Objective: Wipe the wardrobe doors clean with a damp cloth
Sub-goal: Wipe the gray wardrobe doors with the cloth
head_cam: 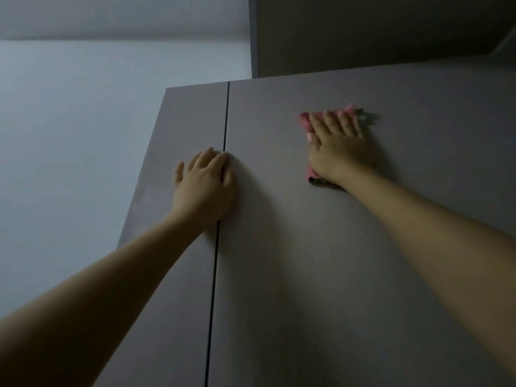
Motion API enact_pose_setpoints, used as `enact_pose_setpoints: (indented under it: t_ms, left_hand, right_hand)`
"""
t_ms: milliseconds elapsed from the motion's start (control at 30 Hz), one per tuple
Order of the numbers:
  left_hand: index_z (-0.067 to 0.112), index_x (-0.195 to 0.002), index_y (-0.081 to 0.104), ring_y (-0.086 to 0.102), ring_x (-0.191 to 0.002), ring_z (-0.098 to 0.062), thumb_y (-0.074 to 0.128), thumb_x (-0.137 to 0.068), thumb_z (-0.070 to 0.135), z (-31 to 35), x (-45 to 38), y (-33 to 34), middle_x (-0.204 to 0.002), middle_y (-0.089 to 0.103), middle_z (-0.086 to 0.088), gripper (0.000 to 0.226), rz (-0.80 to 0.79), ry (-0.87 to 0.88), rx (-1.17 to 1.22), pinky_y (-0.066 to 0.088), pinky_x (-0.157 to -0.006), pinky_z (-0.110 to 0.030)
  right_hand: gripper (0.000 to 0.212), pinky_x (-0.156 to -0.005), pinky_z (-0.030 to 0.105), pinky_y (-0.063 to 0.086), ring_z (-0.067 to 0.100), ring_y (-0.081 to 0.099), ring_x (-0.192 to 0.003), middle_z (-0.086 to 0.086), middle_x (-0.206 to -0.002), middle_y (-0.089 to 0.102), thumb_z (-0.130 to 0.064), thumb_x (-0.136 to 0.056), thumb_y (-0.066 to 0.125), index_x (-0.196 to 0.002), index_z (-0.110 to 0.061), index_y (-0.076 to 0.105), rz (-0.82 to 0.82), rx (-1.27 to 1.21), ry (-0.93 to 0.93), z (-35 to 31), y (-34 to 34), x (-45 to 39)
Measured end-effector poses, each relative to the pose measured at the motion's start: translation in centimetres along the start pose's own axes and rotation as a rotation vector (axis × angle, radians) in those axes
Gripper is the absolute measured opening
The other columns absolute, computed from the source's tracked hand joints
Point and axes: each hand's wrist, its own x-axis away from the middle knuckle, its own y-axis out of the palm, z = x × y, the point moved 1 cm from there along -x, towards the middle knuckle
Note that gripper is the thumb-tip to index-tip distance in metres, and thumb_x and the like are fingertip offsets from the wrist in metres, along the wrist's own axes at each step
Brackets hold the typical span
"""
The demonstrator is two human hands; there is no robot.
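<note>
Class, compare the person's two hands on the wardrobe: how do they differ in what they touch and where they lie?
The right hand presses a pink cloth flat against the wide door; the left hand holds nothing and rests bare on the wood. The left hand lies across the dark gap between doors; the right sits higher, well inside one door. Both have fairly straight fingers, palms against the wardrobe.

Head camera looks steeply up, close to the wardrobe doors [279,247].
</note>
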Motion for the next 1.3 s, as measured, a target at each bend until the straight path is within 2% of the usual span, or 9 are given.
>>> enact_pose_setpoints:
  t_ms: [167,267,400,533,633,833,933,1033,1300]
  left_hand:
    - [0.03,-0.149,0.025,0.009,-0.146,-0.019,0.029,-0.102,0.037,5.1,-0.5,1.7,-0.158,0.018,-0.001,0.048,-0.017,0.059,-0.01,0.003,-0.119,-0.04]
    - [0.025,-0.143,0.041,0.029,-0.136,-0.027,0.033,-0.099,0.042,6.7,-1.4,1.9,-0.146,0.041,-0.004,0.047,-0.006,0.04,-0.019,0.025,-0.112,-0.042]
    - [0.023,-0.138,0.047,0.035,-0.132,-0.028,0.037,-0.096,0.05,7.5,-1.6,2.1,-0.142,0.046,-0.004,0.051,0.013,-0.018,-0.051,0.031,-0.108,-0.042]
    - [0.019,-0.139,0.044,0.035,-0.132,-0.028,0.036,-0.092,0.057,8.2,-1.3,2.3,-0.142,0.044,-0.005,0.06,-0.007,-0.042,-0.089,0.03,-0.108,-0.043]
    - [0.018,-0.139,0.042,0.032,-0.135,-0.027,0.037,-0.093,0.057,8.8,-1.2,2.1,-0.144,0.041,-0.006,0.06,-0.024,-0.07,-0.101,0.021,-0.112,-0.046]
    - [0.02,-0.141,0.035,0.01,-0.145,-0.028,0.035,-0.092,0.059,9.3,-1.1,2.9,-0.153,0.025,-0.01,0.063,-0.041,-0.15,-0.107,-0.002,-0.116,-0.054]
    - [0.022,-0.144,0.031,0.004,-0.146,-0.027,0.039,-0.093,0.055,11.6,-0.9,3.4,-0.156,0.016,-0.013,0.061,-0.029,-0.134,-0.09,-0.004,-0.117,-0.051]
    - [0.028,-0.145,0.031,0.01,-0.143,-0.025,0.041,-0.093,0.052,14.7,-0.1,3.9,-0.155,0.018,-0.007,0.058,-0.001,-0.05,-0.043,-0.001,-0.117,-0.046]
    - [0.031,-0.145,0.03,0.013,-0.142,-0.019,0.039,-0.096,0.045,20.8,3.2,5.3,-0.153,0.021,0.001,0.052,-0.067,0.103,0.028,-0.002,-0.117,-0.044]
  right_hand:
    - [0.063,-0.118,0.033,-0.007,0.012,-0.003,-0.147,-0.009,-0.159,0.002,-0.044,-0.09,0.001,-0.152,-0.029,0.004,-0.012,-0.036,-0.475,1.8,-0.2,7.0]
    - [0.058,-0.117,0.032,-0.001,0.018,0.007,-0.147,-0.003,-0.159,0.011,-0.042,-0.096,0.007,-0.152,-0.025,0.013,0.026,0.027,-0.335,8.4,-0.9,2.7]
    - [0.052,-0.119,0.035,-0.006,0.02,0.003,-0.147,-0.002,-0.16,0.005,-0.038,-0.102,0.013,-0.152,-0.025,0.009,-0.019,-0.002,0.007,11.8,-1.3,-1.2]
    - [0.066,-0.119,0.039,0.002,0.026,0.015,-0.145,0.002,-0.157,0.021,-0.044,-0.091,0.004,-0.151,-0.021,0.02,0.081,-0.065,-0.355,8.5,-0.6,5.8]
    - [0.072,-0.118,0.032,-0.005,0.014,0.004,-0.147,-0.007,-0.158,0.008,-0.048,-0.084,-0.005,-0.151,-0.027,0.011,0.003,-0.04,-0.515,9.9,-1.0,8.2]
    - [0.053,-0.119,0.037,-0.004,0.022,0.006,-0.146,-0.001,-0.16,0.01,-0.039,-0.101,0.014,-0.152,-0.026,0.013,0.031,-0.039,0.003,13.8,-1.2,-0.3]
    - [0.067,-0.119,0.04,0.001,0.027,0.016,-0.145,0.003,-0.157,0.024,-0.044,-0.091,0.004,-0.15,-0.021,0.024,0.111,-0.067,-0.25,11.3,-0.6,4.3]
    - [0.074,-0.118,0.036,0.0,0.018,0.01,-0.147,-0.003,-0.158,0.017,-0.048,-0.084,-0.002,-0.15,-0.024,0.02,0.026,-0.077,-0.434,12.7,-1.1,8.5]
    - [0.067,-0.119,0.036,-0.001,0.024,0.011,-0.146,0.002,-0.159,0.016,-0.047,-0.09,0.007,-0.151,-0.024,0.019,0.099,-0.023,0.018,17.9,-1.3,2.8]
